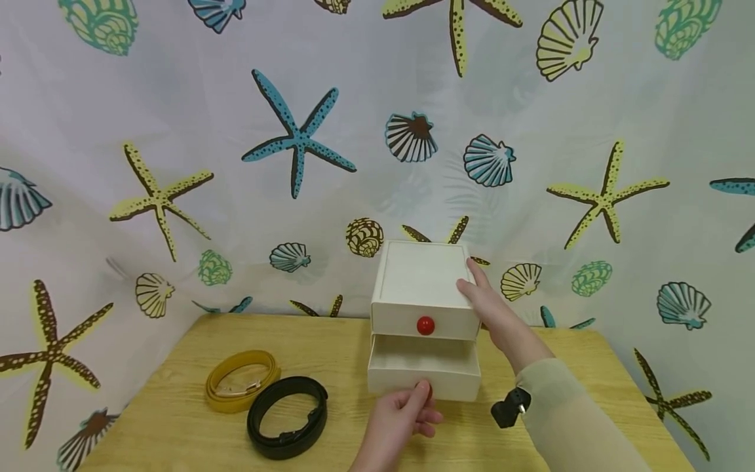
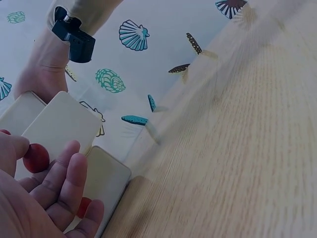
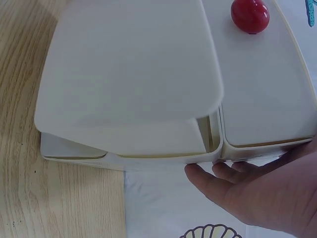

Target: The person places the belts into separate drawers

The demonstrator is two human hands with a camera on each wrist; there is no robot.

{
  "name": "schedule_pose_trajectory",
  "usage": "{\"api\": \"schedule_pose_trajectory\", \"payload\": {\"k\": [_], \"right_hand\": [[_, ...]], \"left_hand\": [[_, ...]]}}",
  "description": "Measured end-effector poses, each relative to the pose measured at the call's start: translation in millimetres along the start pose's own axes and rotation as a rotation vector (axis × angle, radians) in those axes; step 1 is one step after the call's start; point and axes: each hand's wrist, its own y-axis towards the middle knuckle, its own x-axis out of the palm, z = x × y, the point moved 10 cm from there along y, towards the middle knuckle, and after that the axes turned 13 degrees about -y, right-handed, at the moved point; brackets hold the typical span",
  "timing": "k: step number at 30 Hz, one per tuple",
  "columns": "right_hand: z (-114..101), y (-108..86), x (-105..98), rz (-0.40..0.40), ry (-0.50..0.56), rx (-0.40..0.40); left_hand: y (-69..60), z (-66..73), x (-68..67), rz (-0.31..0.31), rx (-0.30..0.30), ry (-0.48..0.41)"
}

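Observation:
A white drawer cabinet with red knobs stands toward the back of the wooden table. Its middle drawer is pulled out, and the inside that shows holds nothing. My left hand pinches that drawer's round red knob between thumb and fingers. On the cabinet's right side rests my right hand, its fingers fairly straight along the side wall and its thumb at the top edge. Above the pulled drawer, the top drawer is closed. The lowest drawer shows partly behind my left fingers.
To the left on the wooden table lie a coiled yellow belt and a coiled black belt, side by side. A curtain printed with starfish and shells hangs behind the table and along its sides.

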Motion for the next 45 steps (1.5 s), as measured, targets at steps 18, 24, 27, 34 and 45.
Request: {"api": "schedule_pose_trajectory", "payload": {"k": [18, 24, 27, 34, 45], "right_hand": [[0.9, 1.7, -3.7, 0.012, -0.009, -0.008], [1.0, 0.4, -3.2, 0.008, -0.018, -0.009], [0.8, 0.1, -3.4, 0.011, -0.021, -0.013], [1.3, 1.1, -2.9, 0.007, -0.019, -0.019], [1.0, 0.0, -2.3, 0.001, -0.021, -0.028]], "left_hand": [[-6.1, -3.4, 0.4, -0.03, -0.013, 0.01], [-6.5, -8.4, -1.4, -0.042, -0.039, 0.047], [-7.4, -8.8, -1.0, -0.05, -0.044, 0.058], [-11.0, -12.5, -2.7, -0.088, -0.067, 0.051], [-19.6, -10.4, -2.0, -0.082, -0.057, 0.063]]}}
